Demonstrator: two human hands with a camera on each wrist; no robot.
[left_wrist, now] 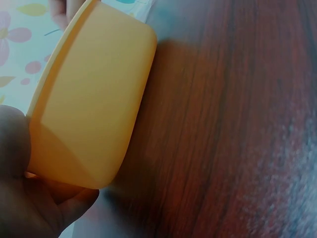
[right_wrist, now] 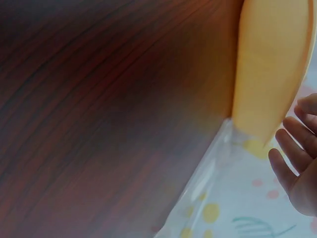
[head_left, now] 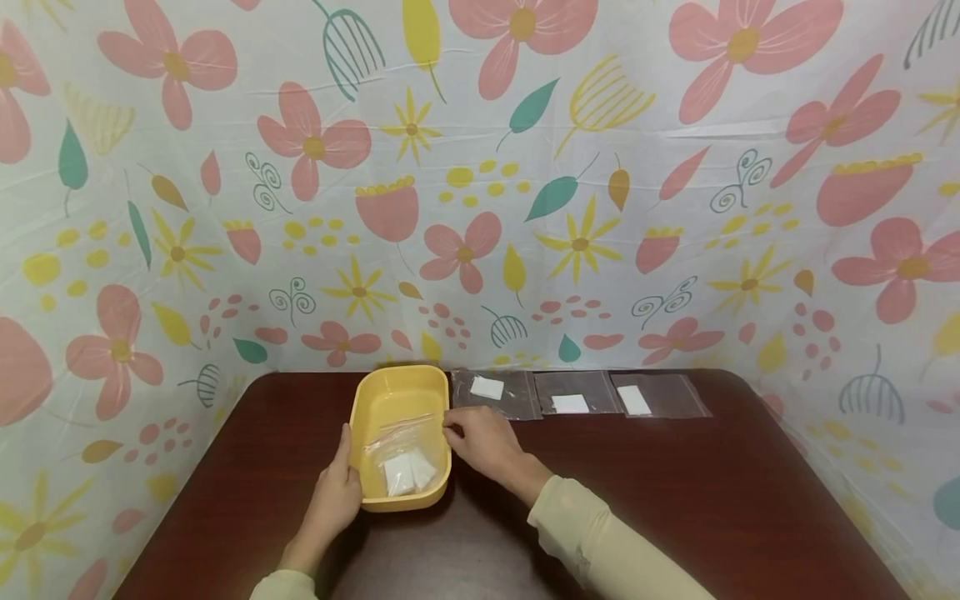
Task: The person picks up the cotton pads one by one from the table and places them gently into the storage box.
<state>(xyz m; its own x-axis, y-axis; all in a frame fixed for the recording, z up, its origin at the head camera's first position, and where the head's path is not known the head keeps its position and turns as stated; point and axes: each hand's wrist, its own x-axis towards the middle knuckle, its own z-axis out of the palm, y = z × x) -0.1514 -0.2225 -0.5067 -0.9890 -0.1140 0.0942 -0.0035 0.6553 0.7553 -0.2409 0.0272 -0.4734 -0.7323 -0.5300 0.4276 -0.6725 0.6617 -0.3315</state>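
Note:
My left hand [head_left: 337,490] holds the left side of a yellow plastic tray [head_left: 360,433], thumb at the rim and fingers beneath, as the left wrist view shows. Inside the tray lie clear zip bags [head_left: 382,443] with white pieces [head_left: 408,472] in them; they overlap. At the tray's right rim is my right hand [head_left: 487,442], thumb and index finger close together. The other fingers [right_wrist: 292,151] are slightly bent in the right wrist view. Whether the thumb and index finger pinch the rim or a bag edge is hidden.
Three clear zip bags, a left one [head_left: 517,400], a middle one [head_left: 592,383] and a right one [head_left: 675,396], lie flat in a row along the back edge of the dark wooden table [head_left: 712,500], each with a white piece. A flowered cloth [head_left: 465,167] hangs behind.

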